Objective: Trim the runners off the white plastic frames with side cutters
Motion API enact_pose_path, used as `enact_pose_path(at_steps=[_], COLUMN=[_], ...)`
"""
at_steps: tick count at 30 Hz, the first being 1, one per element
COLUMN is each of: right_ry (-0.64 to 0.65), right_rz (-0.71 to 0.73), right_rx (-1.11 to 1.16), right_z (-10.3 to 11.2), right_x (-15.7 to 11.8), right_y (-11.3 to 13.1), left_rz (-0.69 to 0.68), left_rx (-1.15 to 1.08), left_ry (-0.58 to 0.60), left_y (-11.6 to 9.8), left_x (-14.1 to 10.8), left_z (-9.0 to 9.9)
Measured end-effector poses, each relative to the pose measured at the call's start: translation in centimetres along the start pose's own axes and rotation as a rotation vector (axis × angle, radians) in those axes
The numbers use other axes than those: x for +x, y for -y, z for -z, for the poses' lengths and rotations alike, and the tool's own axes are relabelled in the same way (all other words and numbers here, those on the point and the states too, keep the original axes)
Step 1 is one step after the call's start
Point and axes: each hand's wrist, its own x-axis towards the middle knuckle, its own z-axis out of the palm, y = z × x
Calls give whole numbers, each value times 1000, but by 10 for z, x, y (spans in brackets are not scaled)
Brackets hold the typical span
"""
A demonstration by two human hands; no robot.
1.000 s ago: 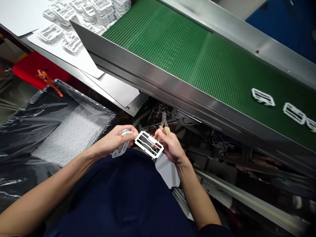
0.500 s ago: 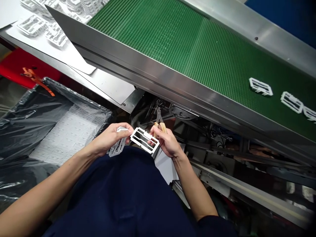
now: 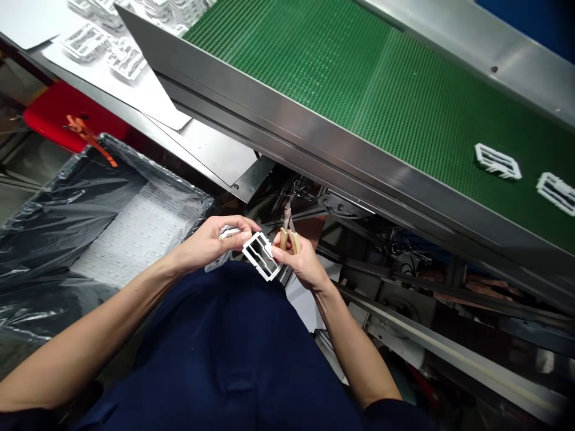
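Note:
Near the middle of the view, my left hand [image 3: 215, 239] is closed round a few white plastic frames [image 3: 218, 262], with their lower ends showing under the fingers. One more white frame [image 3: 262, 257] is held tilted between my two hands, its upper left corner at my left fingertips. My right hand [image 3: 303, 260] holds nippers [image 3: 290, 230] with yellowish handles, their metal jaws pointing up and away. The right thumb and a finger also touch the right side of that frame.
A green conveyor belt [image 3: 386, 90] with a metal side rail [image 3: 287, 123] crosses ahead, carrying white parts [image 3: 498, 161] at right. A black-lined bin [image 3: 40, 239] holds layered white parts at left. Stacked white frames [image 3: 126, 58] lie on the upper-left table. Machinery is below the conveyor.
The frame between my hands has turned to a steeper slant, and my right hand has come closer to my left. The surroundings have shifted slightly rightward in the view.

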Motion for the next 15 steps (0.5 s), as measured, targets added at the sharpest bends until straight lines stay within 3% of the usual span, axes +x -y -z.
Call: enact_pose_path(at_steps=[3, 7, 10, 15], right_ry=[70, 142, 126, 139], right_rz=[45, 19, 28, 173], right_rx=[3, -88, -337, -971], right_z=[-14, -32, -31, -3], right_x=[-3, -13, -22, -36], right_y=[-15, -30, -27, 6], left_rz=[-115, -150, -149, -202], left_rx=[174, 363, 482, 585], left_ry=[151, 319, 361, 375], left_y=[-6, -6, -5, -11], left_x=[-5, -16, -24, -26], left_z=[10, 20, 20, 14])
